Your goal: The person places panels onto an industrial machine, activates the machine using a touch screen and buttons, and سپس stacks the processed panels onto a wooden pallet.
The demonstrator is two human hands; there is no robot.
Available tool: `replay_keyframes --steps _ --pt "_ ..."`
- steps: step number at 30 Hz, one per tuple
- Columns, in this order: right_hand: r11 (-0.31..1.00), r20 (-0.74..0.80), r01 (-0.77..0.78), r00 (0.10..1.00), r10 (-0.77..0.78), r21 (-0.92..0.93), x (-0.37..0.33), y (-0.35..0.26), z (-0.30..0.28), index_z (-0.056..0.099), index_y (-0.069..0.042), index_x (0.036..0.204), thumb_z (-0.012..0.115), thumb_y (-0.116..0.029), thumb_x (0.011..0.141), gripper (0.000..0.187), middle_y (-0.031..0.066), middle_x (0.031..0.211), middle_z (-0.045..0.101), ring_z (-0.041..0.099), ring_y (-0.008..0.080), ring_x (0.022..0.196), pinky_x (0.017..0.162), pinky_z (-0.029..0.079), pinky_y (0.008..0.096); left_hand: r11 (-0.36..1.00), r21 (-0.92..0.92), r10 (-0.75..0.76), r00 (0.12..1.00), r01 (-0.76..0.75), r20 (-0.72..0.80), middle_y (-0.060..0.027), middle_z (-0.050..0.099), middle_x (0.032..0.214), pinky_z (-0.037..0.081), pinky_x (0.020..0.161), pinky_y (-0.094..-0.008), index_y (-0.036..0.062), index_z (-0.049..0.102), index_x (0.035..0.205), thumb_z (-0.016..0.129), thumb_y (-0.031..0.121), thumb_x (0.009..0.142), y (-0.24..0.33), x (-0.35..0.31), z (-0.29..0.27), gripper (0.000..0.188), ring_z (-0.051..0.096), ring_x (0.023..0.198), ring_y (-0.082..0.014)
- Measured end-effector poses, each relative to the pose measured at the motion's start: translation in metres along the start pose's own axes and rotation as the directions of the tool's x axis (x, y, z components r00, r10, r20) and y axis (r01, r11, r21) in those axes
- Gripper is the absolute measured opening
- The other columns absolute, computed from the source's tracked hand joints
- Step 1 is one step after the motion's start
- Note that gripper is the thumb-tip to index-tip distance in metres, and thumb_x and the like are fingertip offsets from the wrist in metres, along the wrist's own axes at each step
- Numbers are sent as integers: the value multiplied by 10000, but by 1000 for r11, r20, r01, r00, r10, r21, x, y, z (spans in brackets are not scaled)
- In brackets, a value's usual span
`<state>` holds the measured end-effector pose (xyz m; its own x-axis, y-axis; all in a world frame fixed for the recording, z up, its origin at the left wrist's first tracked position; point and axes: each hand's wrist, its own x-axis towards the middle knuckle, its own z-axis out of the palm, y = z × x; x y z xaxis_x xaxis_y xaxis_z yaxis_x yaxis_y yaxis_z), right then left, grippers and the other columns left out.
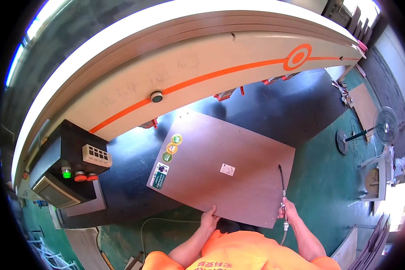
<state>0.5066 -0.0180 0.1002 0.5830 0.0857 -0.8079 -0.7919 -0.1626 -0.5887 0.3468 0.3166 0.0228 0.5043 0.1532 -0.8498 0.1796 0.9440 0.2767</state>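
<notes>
A large brown panel (252,175) lies tilted across the dark machine table, its near edge reaching toward my body. Round green and gold stickers (171,148) run along its left side, and a small white label (227,169) is near its middle. My left hand (208,220) grips the near edge, thumb on top and fingers hidden beneath. In my right hand (290,211) is an air blow gun (283,194), held by the panel's right corner. Its long thin nozzle points away from me over the panel, and a hose (284,235) hangs below.
A cream machine beam (238,56) with an orange stripe spans the dark table (126,180). At left stands a black control box (58,157) with a lit green button and red buttons. A standing fan (386,126) is at right on the green floor (321,180).
</notes>
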Motion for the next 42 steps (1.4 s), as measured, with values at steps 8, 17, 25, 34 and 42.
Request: replay_keyframes --steps 8,17,25,34,42 --pt "970 134 182 978 -162 -161 39 -130 20 520 -63 1053 450 -446 991 395 56 543 514 491 159 392 438 489 323 935 313 -195 979 167 60 -123 672 1039 548 851 -411 -20 541 1160 569 194 966 3 -15 41 290 662 957 -265" --pt "959 224 163 968 -111 -232 47 -126 13 593 -4 1085 460 -427 998 452 37 539 510 462 118 392 386 415 273 -527 768 572 517 -363 637 -223 567 1237 471 939 -453 1 523 1268 676 298 813 104 3 135 565 551 1139 -379" --pt "993 204 68 978 -47 -98 11 -58 -30 545 17 1192 435 -424 1008 491 91 633 594 596 176 500 486 487 277 -150 530 701 288 -835 652 -192 381 1477 329 1114 -379 11 334 1448 640 54 766 191 80 325 748 371 1371 -291" --pt "998 8 62 998 -62 16 -19 -38 -65 527 46 1197 402 -436 1014 531 107 623 584 607 202 499 476 504 294 97 393 662 355 -914 660 -199 574 1265 377 1053 -359 -10 493 1292 544 -8 684 181 122 435 610 522 1241 -315" --pt "969 156 149 981 -119 -199 -8 -109 -16 569 22 1062 406 -418 1012 471 68 573 540 524 158 426 431 460 281 -688 422 -20 597 -591 802 -231 189 1547 199 1150 -539 42 263 1488 766 396 690 109 77 332 1008 170 1427 -446"
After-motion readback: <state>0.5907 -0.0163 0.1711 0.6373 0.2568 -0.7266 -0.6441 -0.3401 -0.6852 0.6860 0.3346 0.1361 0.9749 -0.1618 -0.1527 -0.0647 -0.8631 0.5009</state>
